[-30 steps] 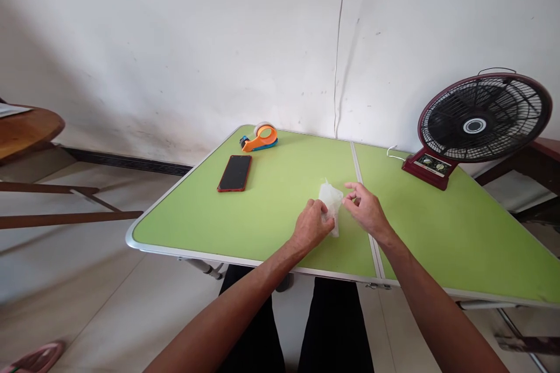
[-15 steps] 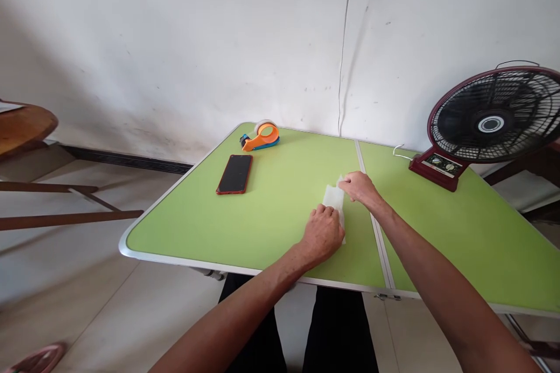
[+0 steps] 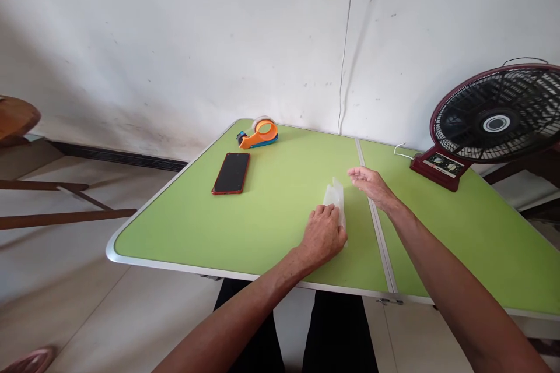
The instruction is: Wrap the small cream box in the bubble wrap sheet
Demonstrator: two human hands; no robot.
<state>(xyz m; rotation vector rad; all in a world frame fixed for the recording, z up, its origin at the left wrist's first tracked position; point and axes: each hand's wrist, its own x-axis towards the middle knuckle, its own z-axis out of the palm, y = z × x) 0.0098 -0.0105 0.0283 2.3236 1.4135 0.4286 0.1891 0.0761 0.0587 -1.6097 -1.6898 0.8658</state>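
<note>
Pinned sheet [image 3: 336, 193] on bench [image 3: 271, 215] with left hand [image 3: 322, 236], toward the front edge and just left of seam [image 3: 380, 233]. Curled left fingers together over the near part, apparently to prevent sliding while leaving the far end exposed. Could not tell whether pinching or only pressing, because of the hidden underside.

Held right hand [image 3: 371, 185] beside the far end, apart from it. Extended right fingers loosely, close together, pinching nothing visible; probably placed there for easy access to the free end.

Laid phone [image 3: 231, 173] screen-up toward the left edge and dispenser [image 3: 257, 139] near the back left corner, presumably to avoid contact with the hands. Stood fan [image 3: 494, 122] near the back edge, right of seam, well apart from sheet.

Compared with half a second earlier: released the far right corner of sheet from the right fingers; kept left hand pressed down; left the far end less flat, with a pointed flap; left phone and dispenser unmoved.
</note>
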